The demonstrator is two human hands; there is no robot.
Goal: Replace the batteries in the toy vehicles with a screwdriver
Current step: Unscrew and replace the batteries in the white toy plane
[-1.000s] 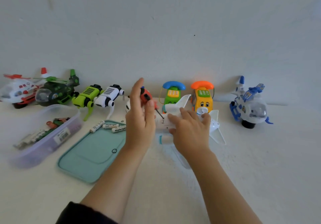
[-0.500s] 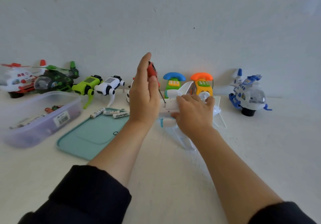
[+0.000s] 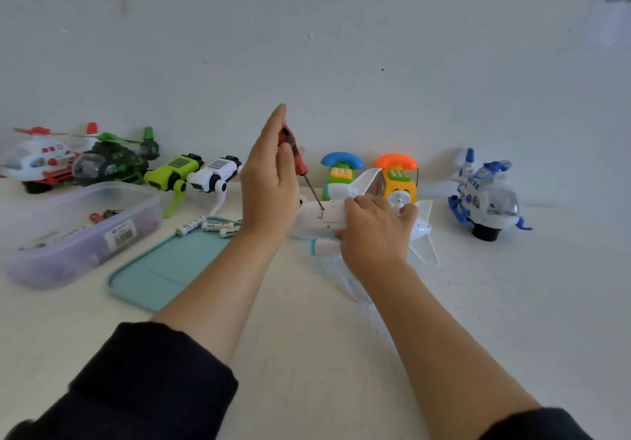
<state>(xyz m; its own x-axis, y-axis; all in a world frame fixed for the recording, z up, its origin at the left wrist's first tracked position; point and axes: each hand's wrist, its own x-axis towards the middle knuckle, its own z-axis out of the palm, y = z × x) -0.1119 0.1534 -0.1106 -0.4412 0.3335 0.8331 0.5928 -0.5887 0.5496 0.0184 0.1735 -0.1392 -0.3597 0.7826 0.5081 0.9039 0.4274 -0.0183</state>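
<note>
Battery-cover screw stage: left hand [image 3: 269,183] pinches the red screwdriver [image 3: 293,152], tip on the upturned white toy plane [image 3: 327,216] on the worktop; right hand [image 3: 375,231] grips the fuselage; next, turning without slipping

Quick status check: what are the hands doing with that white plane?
Left hand holds red screwdriver, tip on upturned white toy plane. Right hand grips the plane. Nothing blocking.
</note>
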